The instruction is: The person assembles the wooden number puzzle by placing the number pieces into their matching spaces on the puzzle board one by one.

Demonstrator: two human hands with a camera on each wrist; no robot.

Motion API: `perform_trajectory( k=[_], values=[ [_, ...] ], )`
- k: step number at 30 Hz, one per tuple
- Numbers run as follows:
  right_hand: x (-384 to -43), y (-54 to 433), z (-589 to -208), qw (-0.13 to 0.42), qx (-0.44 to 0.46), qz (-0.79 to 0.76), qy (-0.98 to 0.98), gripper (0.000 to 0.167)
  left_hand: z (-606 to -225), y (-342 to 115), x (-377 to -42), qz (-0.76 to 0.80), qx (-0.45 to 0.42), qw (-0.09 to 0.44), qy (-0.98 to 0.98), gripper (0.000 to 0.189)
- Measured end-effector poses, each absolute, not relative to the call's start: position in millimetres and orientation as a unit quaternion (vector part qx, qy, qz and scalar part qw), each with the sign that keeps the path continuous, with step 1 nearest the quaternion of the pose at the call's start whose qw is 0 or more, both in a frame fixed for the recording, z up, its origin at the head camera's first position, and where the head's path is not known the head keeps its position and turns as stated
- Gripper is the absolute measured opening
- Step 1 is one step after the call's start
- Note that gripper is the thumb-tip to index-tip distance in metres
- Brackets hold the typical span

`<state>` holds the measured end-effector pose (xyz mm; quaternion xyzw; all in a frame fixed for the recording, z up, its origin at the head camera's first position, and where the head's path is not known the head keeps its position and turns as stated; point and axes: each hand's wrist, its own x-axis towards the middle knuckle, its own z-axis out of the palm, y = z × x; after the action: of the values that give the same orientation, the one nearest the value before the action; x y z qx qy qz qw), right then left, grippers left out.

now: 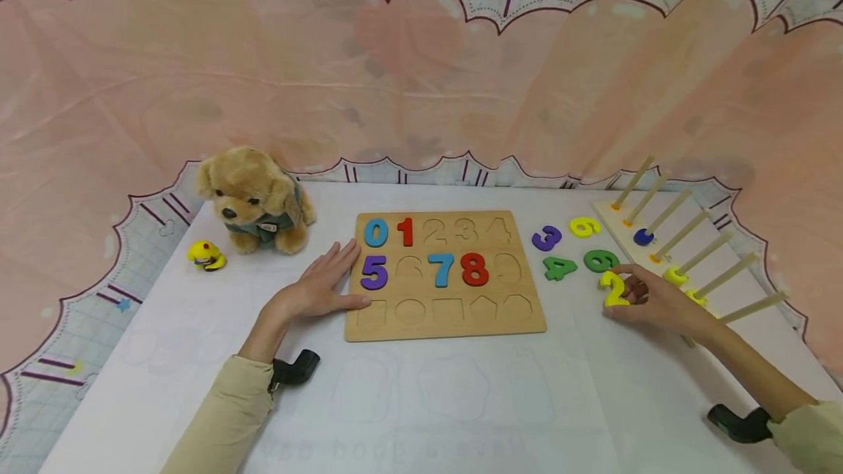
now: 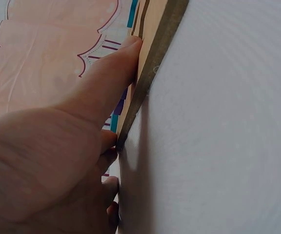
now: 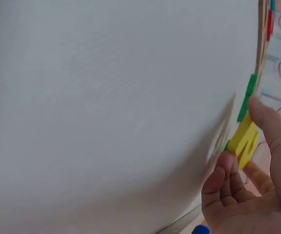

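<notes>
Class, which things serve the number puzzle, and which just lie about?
Puzzle: tan wooden board; held yellow 2; loose purple 3, green 4, yellow looped numeral, green looped numeral; blue 0, blue 7, red 1, red 8, purple 5.

Apparently lying about: golden plush dog; small yellow toy; wooden peg stand.

the wooden board (image 1: 421, 329) bore a blue 0 (image 1: 368, 232), red 1 (image 1: 407, 232), purple 5 (image 1: 377, 269), blue 7 (image 1: 444, 269), red 8 (image 1: 474, 269) and outlines (image 1: 465, 230) of 2, 3, 4. a purple 3 (image 1: 549, 238), green 4 (image 1: 560, 268), yellow 6-or-9 (image 1: 574, 227) and green 6-or-9 (image 1: 588, 261) lay on the table (image 1: 369, 393); the right hand (image 1: 658, 302) held a yellow 2 (image 1: 615, 290).
</notes>
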<state>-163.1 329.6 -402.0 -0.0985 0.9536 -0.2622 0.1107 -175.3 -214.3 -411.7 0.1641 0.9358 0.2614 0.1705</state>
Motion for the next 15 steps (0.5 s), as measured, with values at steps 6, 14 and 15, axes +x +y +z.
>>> perform_trajectory(
  k=[6, 14, 15],
  values=[
    [-160, 304, -388, 0.058, -0.127, -0.275, 0.951, 0.070, -412, -215, -175, 0.261, 0.164, 0.170, 0.936, 0.103],
    [-161, 263, -374, 0.018, -0.157, -0.289, 0.944, 0.067, -412, -214, -175, 0.261, 0.163, 0.171, 0.936, 0.103],
    [-161, 259, -373, 0.016, -0.158, -0.291, 0.943, 0.067, -412, -214, -175, 0.261, 0.163, 0.171, 0.936, 0.102]
  ],
)
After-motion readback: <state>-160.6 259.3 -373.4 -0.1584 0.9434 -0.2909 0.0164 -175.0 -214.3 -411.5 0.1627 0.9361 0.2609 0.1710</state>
